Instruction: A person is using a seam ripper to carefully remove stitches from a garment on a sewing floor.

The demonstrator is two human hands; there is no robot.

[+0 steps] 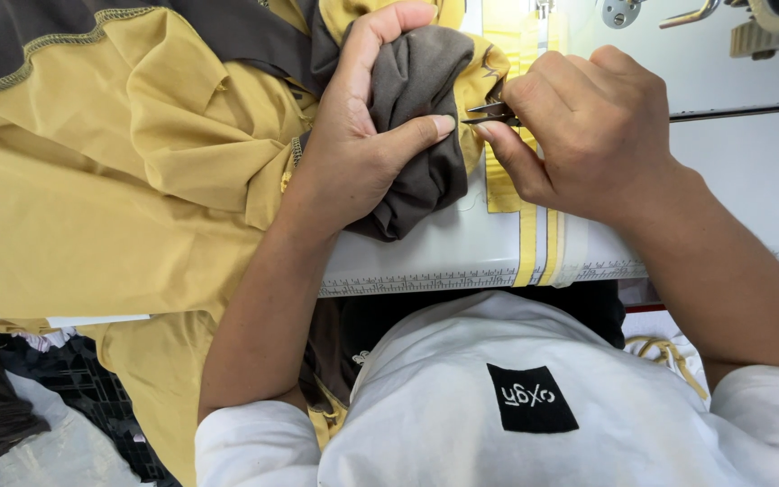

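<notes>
Bunching the grey-and-mustard garment (416,135) over the white sewing table (426,257), my left hand (353,144) is clenched around the fabric; my right hand (588,135) pinches small thread snips (490,113) (blades at the seam). I'd keep the cloth taut, I judge, nipping only thread.

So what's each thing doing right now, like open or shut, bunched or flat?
Left hand: clenched on bunched grey fabric.
Right hand: pinching small thread snips, blades nearly shut.
Yellow garment: crumpled, draped over the table edge.
White table: flat, yellow tape strips stuck on.
</notes>
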